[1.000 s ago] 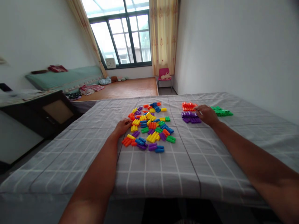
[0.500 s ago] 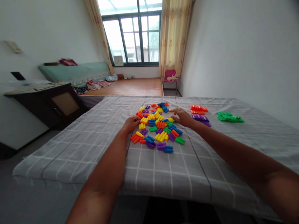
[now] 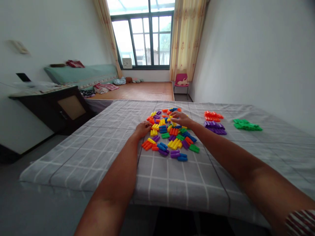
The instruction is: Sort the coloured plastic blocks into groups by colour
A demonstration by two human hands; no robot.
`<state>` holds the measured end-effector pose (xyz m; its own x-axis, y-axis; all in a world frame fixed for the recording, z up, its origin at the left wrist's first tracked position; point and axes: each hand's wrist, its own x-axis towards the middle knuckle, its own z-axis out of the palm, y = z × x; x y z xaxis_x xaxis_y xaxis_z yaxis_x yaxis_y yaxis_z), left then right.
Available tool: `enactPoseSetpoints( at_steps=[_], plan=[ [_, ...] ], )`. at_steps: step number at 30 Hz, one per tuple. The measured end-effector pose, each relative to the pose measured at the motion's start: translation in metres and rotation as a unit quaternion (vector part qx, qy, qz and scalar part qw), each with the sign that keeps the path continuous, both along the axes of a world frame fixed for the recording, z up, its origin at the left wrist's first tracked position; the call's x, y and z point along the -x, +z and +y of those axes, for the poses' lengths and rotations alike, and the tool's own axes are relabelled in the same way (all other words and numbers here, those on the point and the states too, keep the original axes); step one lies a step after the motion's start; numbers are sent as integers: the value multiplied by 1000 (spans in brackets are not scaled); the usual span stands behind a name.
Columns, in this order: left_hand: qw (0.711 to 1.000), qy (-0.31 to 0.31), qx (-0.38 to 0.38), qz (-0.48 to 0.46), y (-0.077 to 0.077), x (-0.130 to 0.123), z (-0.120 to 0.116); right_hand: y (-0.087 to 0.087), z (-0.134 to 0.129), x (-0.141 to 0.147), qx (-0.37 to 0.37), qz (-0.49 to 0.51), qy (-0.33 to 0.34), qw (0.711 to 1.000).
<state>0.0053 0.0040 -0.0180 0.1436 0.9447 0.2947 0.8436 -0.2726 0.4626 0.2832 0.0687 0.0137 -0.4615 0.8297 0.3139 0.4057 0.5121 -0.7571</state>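
Observation:
A loose pile of small ribbed plastic building blocks (image 3: 174,131) in yellow, orange, blue, green and purple lies on the grey checked cloth (image 3: 169,183). At the pile's left edge rests my left hand (image 3: 143,129), its fingers curled in beside orange and yellow blocks; what they hold, if anything, is hidden. My right hand (image 3: 182,118) reaches over the back part of the pile, thumb and fingers bent around a yellow block (image 3: 173,124). Its fingertips partly cover the pieces there.
Right of the pile lie sorted groups: orange blocks (image 3: 213,116), purple blocks (image 3: 215,127) and green blocks (image 3: 247,125). Beyond the table is a bed (image 3: 145,90). A dark cabinet (image 3: 66,108) stands to the left, a pink chair (image 3: 181,79) at the back.
My right hand has moved left from the pile's right side to over its yellow pieces, its fingers drawing in. My left hand stays at the left edge. The view has shifted slightly.

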Motion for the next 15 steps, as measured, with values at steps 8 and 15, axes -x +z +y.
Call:
enactPoseSetpoints(
  at_steps=[8,15],
  plan=[
    [1000,1,0,7,2,3,1,21,-38,-69,314,305,38,898],
    [1000,-8,-6,18,-1,10,9,15,-56,-136,283,259,-62,921]
  ],
)
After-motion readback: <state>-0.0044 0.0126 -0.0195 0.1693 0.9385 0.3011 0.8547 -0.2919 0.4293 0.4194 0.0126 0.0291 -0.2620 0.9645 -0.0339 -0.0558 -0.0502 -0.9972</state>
